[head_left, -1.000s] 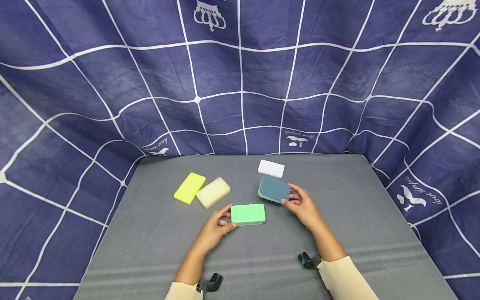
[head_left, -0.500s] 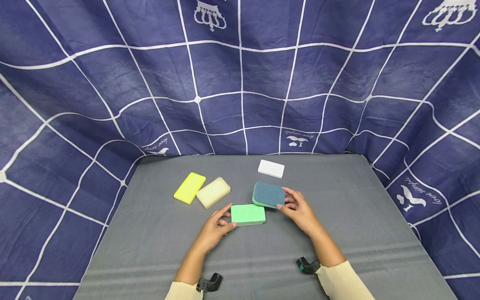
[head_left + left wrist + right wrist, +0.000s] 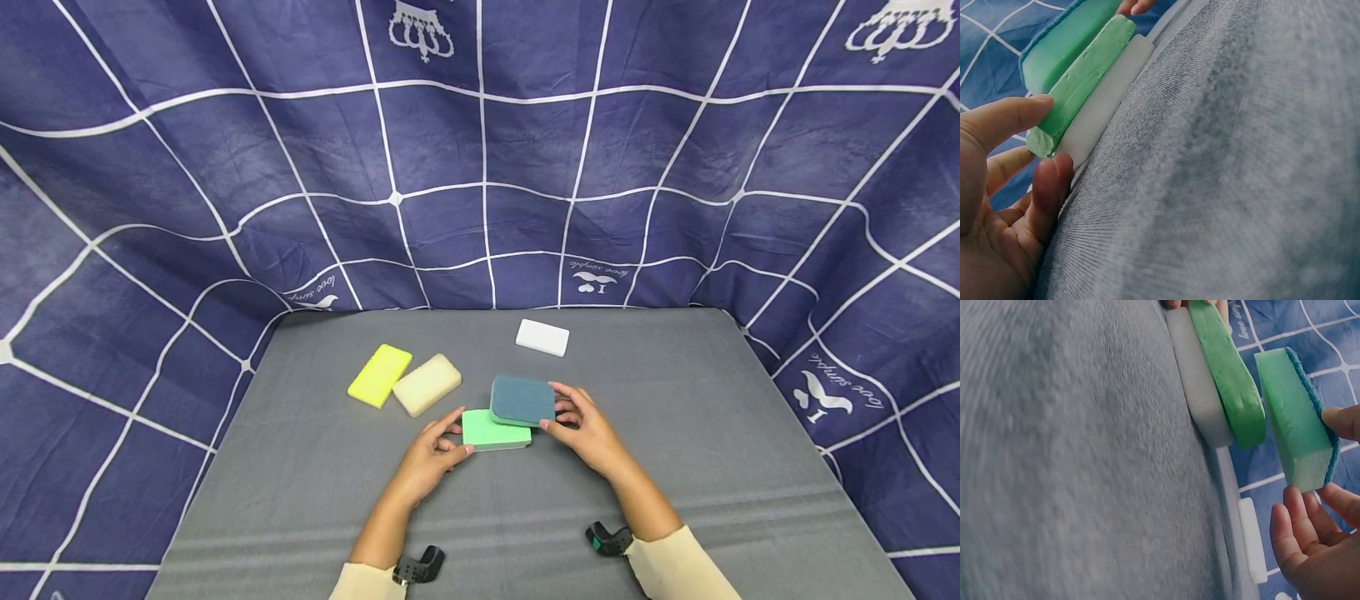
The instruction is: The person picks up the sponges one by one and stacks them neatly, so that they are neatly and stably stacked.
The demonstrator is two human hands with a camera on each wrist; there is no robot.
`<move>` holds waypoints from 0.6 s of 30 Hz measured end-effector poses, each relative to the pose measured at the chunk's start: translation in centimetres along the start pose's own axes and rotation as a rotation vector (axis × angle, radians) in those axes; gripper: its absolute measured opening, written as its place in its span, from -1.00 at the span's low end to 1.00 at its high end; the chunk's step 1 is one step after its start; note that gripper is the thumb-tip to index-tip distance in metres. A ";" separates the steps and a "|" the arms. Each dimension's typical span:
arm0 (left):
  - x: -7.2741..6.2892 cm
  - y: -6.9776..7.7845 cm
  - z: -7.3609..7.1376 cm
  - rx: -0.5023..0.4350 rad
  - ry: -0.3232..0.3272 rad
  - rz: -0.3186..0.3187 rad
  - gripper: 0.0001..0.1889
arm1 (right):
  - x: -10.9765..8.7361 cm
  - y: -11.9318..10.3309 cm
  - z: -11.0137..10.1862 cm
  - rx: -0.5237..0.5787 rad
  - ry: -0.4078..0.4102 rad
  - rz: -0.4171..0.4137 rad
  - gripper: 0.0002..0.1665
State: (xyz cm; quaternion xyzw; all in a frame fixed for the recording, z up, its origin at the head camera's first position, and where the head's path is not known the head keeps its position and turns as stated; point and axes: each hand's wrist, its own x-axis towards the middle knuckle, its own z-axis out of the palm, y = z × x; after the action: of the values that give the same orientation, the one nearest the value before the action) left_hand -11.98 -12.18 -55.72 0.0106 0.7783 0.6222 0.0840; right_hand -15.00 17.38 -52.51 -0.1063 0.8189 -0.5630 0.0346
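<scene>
A green block (image 3: 477, 432) with a creased surface lies on a white sponge block (image 3: 1105, 103), stacked on the grey cloth. My left hand (image 3: 424, 468) holds the left end of this stack between thumb and fingers. Above the stack's right part, my right hand (image 3: 590, 435) grips a scouring sponge (image 3: 522, 401) by its right end. Its dark blue scouring pad (image 3: 1313, 394) faces up, and its pale green foam (image 3: 1294, 425) faces down. In the right wrist view a gap shows between the foam and the green block.
Back left on the grey cloth (image 3: 315, 483) lie a yellow sponge (image 3: 380, 376) and a cream sponge (image 3: 427, 385), close together. A white block (image 3: 542, 337) lies behind the stack. A blue curtain (image 3: 525, 150) with white lines surrounds the back and sides.
My right hand has carried the scouring sponge left and nearer to me, from beyond the stack's right side to over the green block. The left hand has stayed in place on the stack.
</scene>
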 end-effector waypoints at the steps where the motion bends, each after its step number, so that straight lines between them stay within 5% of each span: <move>1: 0.0 0.0 0.0 0.004 0.000 -0.001 -0.29 | 0.0 -0.1 0.1 -0.002 -0.004 -0.001 -0.19; 12: -0.1 0.5 0.4 0.000 0.045 -0.028 -0.30 | -0.3 -1.0 1.6 -0.008 -0.037 -0.076 -0.23; 18: -0.1 0.3 0.2 -0.006 0.014 -0.018 -0.30 | -0.5 -0.9 2.2 -0.023 -0.059 -0.127 -0.21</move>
State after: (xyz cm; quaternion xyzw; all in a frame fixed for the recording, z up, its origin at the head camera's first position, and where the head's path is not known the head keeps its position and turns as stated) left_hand -11.89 -11.97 -55.43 -0.0011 0.7770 0.6238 0.0840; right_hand -14.04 15.15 -52.48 -0.1748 0.8155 -0.5513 0.0219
